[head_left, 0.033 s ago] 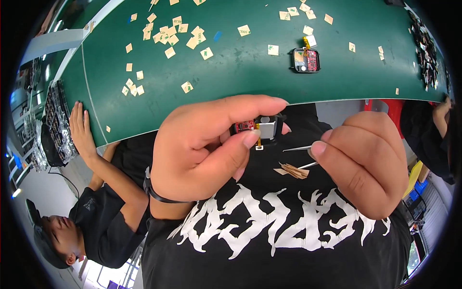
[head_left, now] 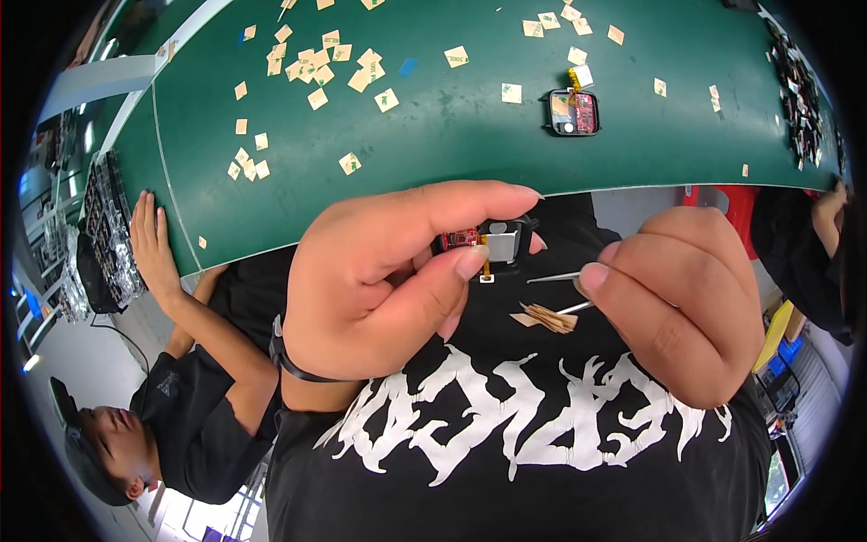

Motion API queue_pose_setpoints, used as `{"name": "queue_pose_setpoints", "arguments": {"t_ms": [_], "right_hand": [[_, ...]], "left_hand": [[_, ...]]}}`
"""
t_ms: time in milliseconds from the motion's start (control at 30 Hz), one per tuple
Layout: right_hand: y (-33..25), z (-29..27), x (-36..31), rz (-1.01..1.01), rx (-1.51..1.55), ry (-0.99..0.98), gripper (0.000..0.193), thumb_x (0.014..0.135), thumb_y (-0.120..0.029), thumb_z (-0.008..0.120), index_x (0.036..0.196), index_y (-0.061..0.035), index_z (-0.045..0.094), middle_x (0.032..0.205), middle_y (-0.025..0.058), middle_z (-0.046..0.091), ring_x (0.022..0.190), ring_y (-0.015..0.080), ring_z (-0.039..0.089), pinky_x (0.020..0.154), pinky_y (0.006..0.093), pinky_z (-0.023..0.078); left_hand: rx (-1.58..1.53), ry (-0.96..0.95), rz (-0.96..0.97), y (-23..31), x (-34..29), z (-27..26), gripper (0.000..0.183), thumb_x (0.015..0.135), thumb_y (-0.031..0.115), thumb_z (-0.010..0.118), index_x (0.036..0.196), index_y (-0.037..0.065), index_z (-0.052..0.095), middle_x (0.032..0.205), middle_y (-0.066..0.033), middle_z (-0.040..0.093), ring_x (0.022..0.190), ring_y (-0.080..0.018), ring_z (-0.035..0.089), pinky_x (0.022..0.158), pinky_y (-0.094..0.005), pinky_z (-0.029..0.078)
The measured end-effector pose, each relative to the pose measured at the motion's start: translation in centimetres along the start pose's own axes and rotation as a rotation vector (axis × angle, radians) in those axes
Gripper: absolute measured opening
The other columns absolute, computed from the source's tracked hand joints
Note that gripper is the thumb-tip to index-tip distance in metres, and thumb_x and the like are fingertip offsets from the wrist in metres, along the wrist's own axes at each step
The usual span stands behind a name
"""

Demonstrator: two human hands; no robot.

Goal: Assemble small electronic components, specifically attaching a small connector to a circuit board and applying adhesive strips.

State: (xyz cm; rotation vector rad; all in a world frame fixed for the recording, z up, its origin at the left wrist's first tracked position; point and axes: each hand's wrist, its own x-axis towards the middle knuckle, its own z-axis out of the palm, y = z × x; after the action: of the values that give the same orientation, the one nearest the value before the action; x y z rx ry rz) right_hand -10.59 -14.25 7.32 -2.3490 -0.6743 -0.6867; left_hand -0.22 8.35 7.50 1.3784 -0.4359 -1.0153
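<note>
- Fingers and thumb of the left hand (head_left: 370, 289) close around a small device (head_left: 503, 242), which is held over the person's lap, just off the near edge of the green table (head_left: 433, 135).
- Its open case is black, with a red circuit board (head_left: 461, 238) showing at the left and a flat silver block (head_left: 502, 247) at the right.
- Below the left thumb tip a narrow amber ribbon (head_left: 488, 267) hangs down, ending in a small pale tab (head_left: 488, 279).
- Pinched fingers of the right hand (head_left: 677, 307) hold two slim metal prongs (head_left: 553, 278); they are probably tweezers, though the hand hides where they join.
- The upper tip points toward the device, apart from it; a sheaf of tan slips (head_left: 549, 318) is at the lower tip.
- On the table lies a similar open device (head_left: 573, 113), red board showing, among scattered tan squares (head_left: 511, 93).
- A co-worker's hand (head_left: 155, 244) rests at the table's left.
</note>
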Motion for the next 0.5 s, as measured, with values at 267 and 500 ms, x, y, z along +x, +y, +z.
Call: {"name": "queue_pose_setpoints", "arguments": {"t_ms": [267,500], "right_hand": [[-1.3,1.3,0.3,0.046,0.001,0.064,0.037,0.057,-0.007,0.073,0.090,0.0086,0.072,0.082,0.0155,0.067,0.066,0.0259,0.059,0.052,0.0302,0.043],[-1.7,1.8,0.5,-0.034,-0.050,0.056,0.034,0.055,-0.009,0.073,0.085,0.0070,0.073,0.080,0.0146,0.067,0.064,0.0252,0.060,0.045,0.0301,0.040]], "left_hand": [[-0.022,0.011,0.054,-0.2,-0.6,0.2,0.049,0.090,-0.004,0.045,0.138,-0.013,0.051,0.119,-0.0260,0.070,0.060,-0.0023,0.054,0.054,-0.0153,0.043],[0.110,-0.060,0.182,-0.9,-1.2,-0.2,0.048,0.092,-0.005,0.043,0.139,-0.013,0.052,0.125,-0.0251,0.068,0.074,-0.0041,0.058,0.070,-0.0164,0.049]]}}
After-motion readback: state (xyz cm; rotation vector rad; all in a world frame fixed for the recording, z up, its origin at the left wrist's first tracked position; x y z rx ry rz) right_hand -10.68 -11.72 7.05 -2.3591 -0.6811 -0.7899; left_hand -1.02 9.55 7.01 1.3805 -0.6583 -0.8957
